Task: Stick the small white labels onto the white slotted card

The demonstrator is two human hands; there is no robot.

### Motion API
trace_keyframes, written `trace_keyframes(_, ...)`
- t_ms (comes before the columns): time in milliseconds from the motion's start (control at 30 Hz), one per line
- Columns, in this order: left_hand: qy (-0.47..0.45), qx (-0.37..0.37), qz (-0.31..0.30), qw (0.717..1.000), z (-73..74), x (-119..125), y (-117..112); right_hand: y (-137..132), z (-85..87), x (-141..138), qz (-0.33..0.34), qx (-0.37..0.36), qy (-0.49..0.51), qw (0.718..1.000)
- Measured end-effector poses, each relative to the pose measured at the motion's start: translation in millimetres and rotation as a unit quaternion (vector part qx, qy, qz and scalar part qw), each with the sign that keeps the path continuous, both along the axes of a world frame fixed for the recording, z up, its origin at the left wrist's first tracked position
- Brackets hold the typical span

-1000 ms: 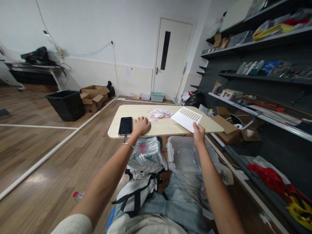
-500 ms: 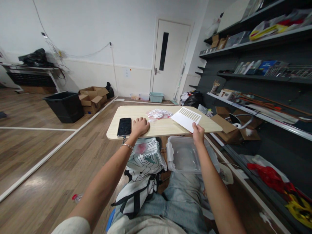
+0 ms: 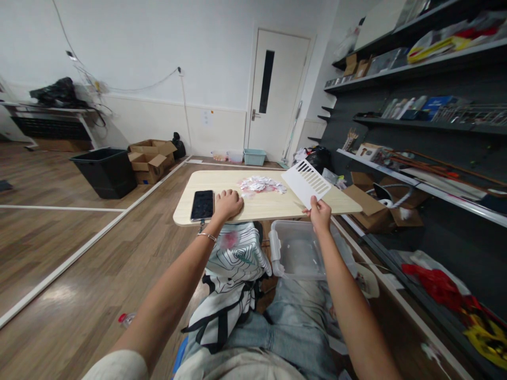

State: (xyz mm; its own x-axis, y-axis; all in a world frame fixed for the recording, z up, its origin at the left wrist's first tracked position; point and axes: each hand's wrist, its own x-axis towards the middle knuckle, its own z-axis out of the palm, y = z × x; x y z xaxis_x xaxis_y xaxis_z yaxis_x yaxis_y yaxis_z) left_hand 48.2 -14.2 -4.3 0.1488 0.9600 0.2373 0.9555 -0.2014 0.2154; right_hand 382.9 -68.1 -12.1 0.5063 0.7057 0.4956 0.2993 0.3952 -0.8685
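Note:
My right hand (image 3: 319,214) pinches the near corner of a white sheet (image 3: 309,182) with a row of dark slots, tilted up above the right part of the light wooden table (image 3: 206,214). My left hand (image 3: 228,204) rests on the table's near edge with its fingers curled, right beside a black phone (image 3: 203,205). A heap of small white and pink paper pieces (image 3: 260,184) lies in the table's middle, just left of the sheet.
A clear plastic bin (image 3: 303,250) stands on the floor below my right hand. A patterned black-and-white bag (image 3: 233,269) sits under the table. Dark shelves (image 3: 415,126) line the right wall. A black bin (image 3: 105,170) and cardboard boxes (image 3: 152,153) stand far left.
My right hand has lifted and tilted the slotted sheet up off the table, turning it more upright. My left hand has stayed put beside the phone.

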Motion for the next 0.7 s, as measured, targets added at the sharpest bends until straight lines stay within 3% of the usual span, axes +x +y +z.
trace_keyframes(700, -0.002, 0.013, -0.010, 1.000, -0.3, -0.9, -3.6, -5.8, -1.3, 7.0, -0.035, -0.061, -0.139, 0.988)
